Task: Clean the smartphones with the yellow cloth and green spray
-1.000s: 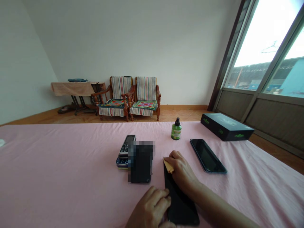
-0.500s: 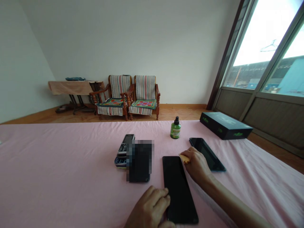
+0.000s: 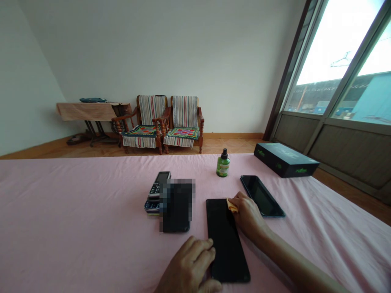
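Yellow cloth [image 3: 232, 206], pinched in the right hand [image 3: 248, 215], has moved to the top right corner of the black phone [image 3: 227, 244], which lies just right of the left hand [image 3: 186, 264], its fingers pressed together against the phone's edge.

Desk [image 3: 61, 211], front centre: flat phone [image 3: 227, 244]. Right hand [image 3: 247, 215] at its upper edge, over a wipe [image 3: 232, 205]; left hand [image 3: 186, 264] at its lower left edge. Left of it, a blurred phone [image 3: 176, 207], then stacked keypad phones [image 3: 157, 191] touching it. Behind, a bottle [image 3: 223, 164]. Right, a second phone [image 3: 261, 196], a box [image 3: 285, 160] beyond. Past the desk, two armchairs [image 3: 185, 122] on the floor [image 3: 91, 150].
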Demonstrator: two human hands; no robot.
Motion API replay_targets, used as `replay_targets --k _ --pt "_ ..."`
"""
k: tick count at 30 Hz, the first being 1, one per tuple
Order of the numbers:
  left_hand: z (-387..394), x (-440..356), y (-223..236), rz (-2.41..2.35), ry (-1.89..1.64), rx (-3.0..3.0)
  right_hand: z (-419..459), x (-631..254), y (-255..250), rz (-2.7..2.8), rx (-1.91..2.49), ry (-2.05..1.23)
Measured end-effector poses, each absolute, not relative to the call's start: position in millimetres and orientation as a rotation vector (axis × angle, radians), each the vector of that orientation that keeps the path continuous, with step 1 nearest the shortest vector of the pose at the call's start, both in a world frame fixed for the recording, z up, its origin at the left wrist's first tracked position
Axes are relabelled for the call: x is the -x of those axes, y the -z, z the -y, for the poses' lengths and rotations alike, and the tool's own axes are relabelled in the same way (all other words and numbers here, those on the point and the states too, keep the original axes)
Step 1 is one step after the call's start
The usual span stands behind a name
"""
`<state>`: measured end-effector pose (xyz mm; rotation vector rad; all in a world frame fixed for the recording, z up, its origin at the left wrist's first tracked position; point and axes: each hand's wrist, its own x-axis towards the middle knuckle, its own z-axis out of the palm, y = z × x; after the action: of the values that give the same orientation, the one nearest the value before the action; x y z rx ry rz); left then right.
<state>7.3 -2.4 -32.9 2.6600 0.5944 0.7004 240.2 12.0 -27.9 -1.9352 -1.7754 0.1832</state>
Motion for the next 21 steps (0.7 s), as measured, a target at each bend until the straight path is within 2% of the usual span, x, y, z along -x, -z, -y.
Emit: replay_targets --k 15,21 --pt "7 -10 30 -0.643 -0.706 -2.71 71 -220 25 1.95 2.017 -0.284" --pt "7 -9 29 -0.633 -0.771 -2.684 24 -238 -2 1.797 1.82 -0.146"
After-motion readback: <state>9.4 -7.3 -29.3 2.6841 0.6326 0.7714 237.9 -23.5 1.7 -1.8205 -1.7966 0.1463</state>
